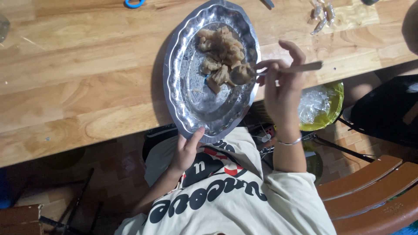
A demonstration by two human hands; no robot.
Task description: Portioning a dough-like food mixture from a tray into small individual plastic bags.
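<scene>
Our left hand (187,150) pinches the near rim of the oval metal tray (191,100), which overhangs the wooden table (87,87) edge. Our right hand (283,87) grips a spoon (261,72), its bowl among the food pieces (220,54). We see bare tray below them.

Single head-worn view, steeply downward, close over table (87,87) edge.

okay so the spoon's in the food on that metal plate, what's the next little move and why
Probably lift the spoon clear. Its bowl already sits loaded among the food pieces, the right hand grips the handle, and the left hand steadies the plate by its near rim.
</scene>
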